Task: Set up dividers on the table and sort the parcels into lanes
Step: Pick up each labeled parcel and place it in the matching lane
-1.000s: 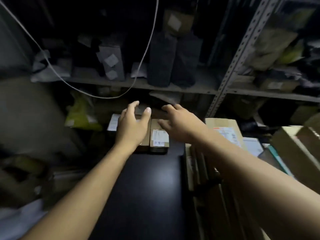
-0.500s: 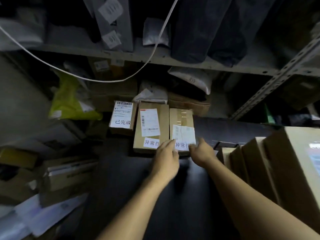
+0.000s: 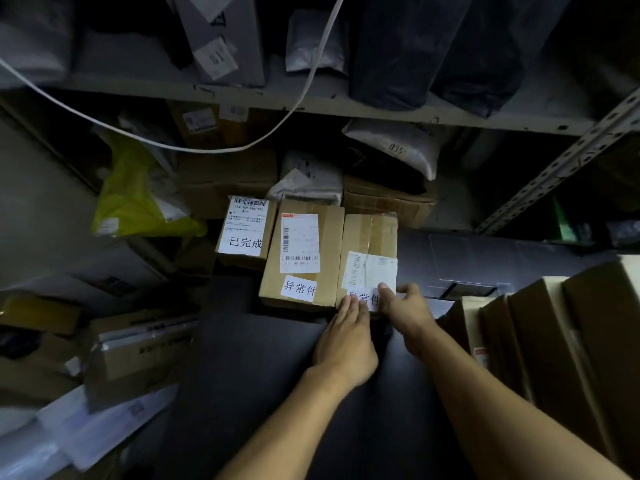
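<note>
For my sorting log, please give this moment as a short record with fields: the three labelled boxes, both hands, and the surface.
surface: dark table
left box: label reads 已完成
middle box: label reads 异常件
right box: label partly covered by fingers
box layout: three in a row at the table's far end
left hand: straight fingers on the right box's near edge
right hand: thumb on that box's label
right of table: cardboard boxes standing on edge

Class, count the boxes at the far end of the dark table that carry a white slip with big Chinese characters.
3: the left box, the middle box, and the right box, whose slip both hands partly cover. Others may be hidden.
</note>
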